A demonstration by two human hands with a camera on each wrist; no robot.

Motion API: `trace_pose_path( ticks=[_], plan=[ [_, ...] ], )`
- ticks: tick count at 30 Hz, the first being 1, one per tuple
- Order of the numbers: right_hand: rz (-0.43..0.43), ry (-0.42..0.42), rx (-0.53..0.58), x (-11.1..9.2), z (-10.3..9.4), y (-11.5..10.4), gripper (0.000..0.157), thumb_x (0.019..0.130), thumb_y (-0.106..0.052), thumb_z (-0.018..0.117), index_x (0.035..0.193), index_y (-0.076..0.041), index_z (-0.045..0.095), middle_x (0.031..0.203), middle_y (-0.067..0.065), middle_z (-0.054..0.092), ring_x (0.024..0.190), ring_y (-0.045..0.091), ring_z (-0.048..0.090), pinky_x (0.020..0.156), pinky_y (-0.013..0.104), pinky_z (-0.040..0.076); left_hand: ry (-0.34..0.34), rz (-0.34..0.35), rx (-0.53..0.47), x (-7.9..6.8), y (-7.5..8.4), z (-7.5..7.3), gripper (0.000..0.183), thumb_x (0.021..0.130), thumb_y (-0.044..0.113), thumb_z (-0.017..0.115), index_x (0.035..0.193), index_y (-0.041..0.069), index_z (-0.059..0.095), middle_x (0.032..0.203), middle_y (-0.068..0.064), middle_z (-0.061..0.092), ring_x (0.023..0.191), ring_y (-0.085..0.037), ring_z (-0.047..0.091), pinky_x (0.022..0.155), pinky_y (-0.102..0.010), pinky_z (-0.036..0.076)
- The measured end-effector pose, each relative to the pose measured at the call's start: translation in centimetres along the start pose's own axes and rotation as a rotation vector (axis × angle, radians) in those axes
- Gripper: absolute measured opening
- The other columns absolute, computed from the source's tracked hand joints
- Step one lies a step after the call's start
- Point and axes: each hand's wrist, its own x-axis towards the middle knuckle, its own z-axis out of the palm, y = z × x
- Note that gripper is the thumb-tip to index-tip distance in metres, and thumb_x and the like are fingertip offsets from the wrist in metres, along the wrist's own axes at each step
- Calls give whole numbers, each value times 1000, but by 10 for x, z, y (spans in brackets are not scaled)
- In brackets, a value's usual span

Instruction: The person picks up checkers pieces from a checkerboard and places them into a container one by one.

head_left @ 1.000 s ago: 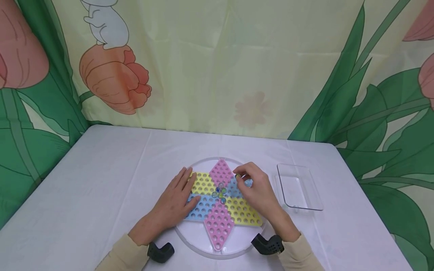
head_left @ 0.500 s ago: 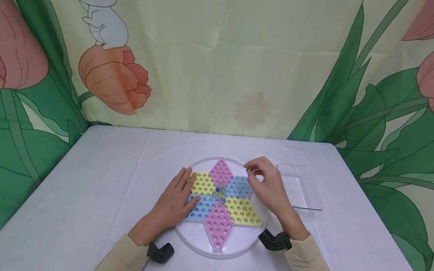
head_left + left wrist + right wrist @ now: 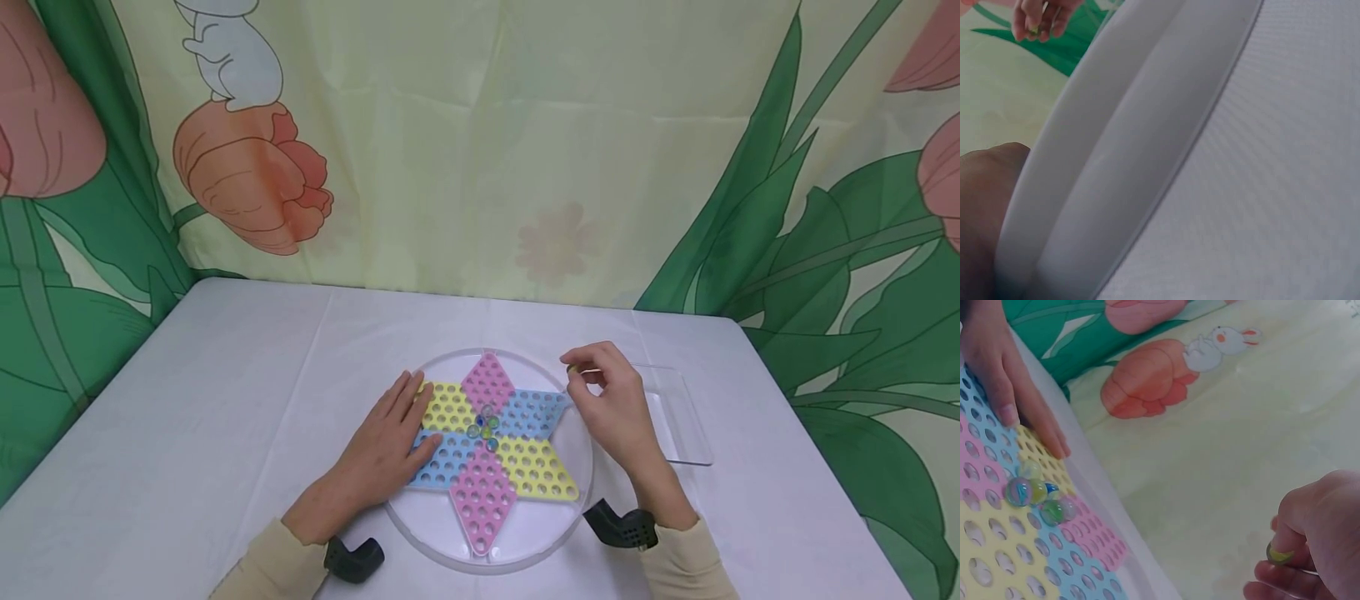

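Observation:
A star-shaped Chinese checkers board [image 3: 483, 508] with pink, yellow and blue perforated points lies in a round clear rim. Several glass marbles [image 3: 487, 422] cluster at its centre, also visible in the right wrist view. On the board's left side my left hand [image 3: 378, 450] rests flat, fingers straight. My right hand [image 3: 615, 408] is raised just beyond the board's right edge, between it and the clear box. Its thumb and fingers pinch a yellow-green marble [image 3: 1280, 555]. In the left wrist view, the board's pale rim [image 3: 1116, 144] fills the middle.
A clear rectangular box [image 3: 693, 450] stands right of the board, partly hidden behind my right hand. White cloth [image 3: 187, 442] covers the table. A printed curtain [image 3: 450, 167] hangs behind the far edge.
My right hand has moved right, from above the board's blue upper-right point to beside the box, still pinching the marble. The left hand has stayed in place.

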Motion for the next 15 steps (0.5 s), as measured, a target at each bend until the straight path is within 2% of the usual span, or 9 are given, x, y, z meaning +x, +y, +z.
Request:
trace_pose_path(
  ticks=[10, 15],
  plan=[
    [58, 56, -39, 1, -9, 11, 22, 88, 5, 57, 103, -6, 69, 103, 3, 63, 88, 0, 54, 76, 6, 48, 1, 2, -2, -1, 0, 0, 71, 95, 39, 59, 150, -1, 38, 162, -19, 28, 152, -37, 20, 121, -53, 26],
    [86, 50, -63, 2, -12, 14, 20, 89, 3, 57, 103, -5, 69, 103, 5, 64, 90, 7, 55, 76, 4, 46, -2, -2, -5, -1, 1, -1, 71, 95, 39, 59, 150, -1, 38, 161, -20, 28, 152, -38, 20, 121, -53, 26]
  ],
)
